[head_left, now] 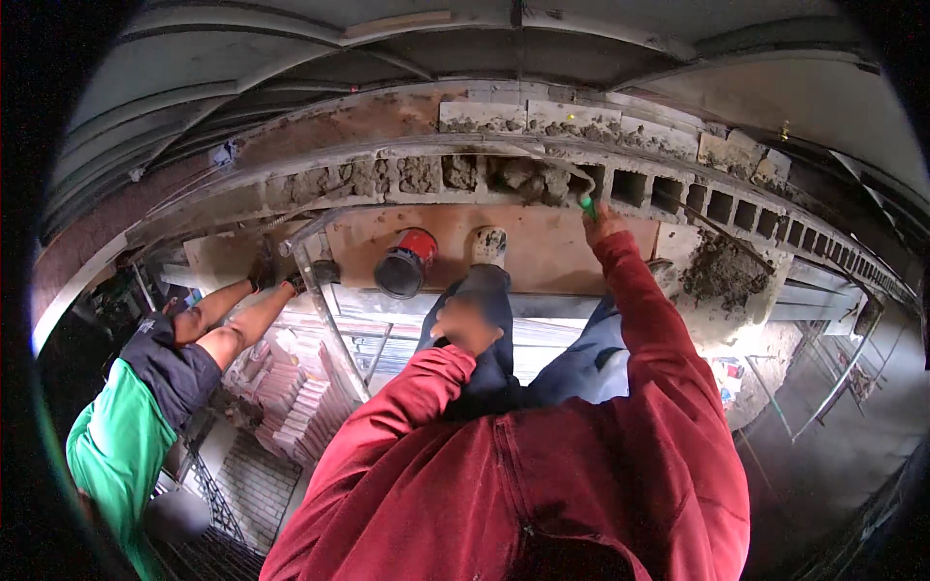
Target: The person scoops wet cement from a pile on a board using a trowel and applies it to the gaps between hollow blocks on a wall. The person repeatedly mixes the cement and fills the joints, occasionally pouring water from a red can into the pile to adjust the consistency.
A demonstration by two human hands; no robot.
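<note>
My right hand (606, 226) is closed round the green handle of a trowel (588, 204) at the row of hollow concrete blocks (625, 186). The trowel's metal neck curves up over the row, and its blade is hard to make out against the wet mortar (531, 180) in the open cells. Mortar fills several cells left of the trowel, while those to its right are hollow. My left hand (467, 324) is over my left knee, its fingers blurred. A red and black bucket (405, 263) stands on the plank to the left of my foot.
A pale board (699, 254) carries a mortar heap (727, 272) at right. The wooden plank (552, 247) lies under my feet. At left, another person (121, 416) in green is beside a metal scaffold pole (329, 320). Stacked tiles (295, 402) lie below. Metal roof beams curve overhead.
</note>
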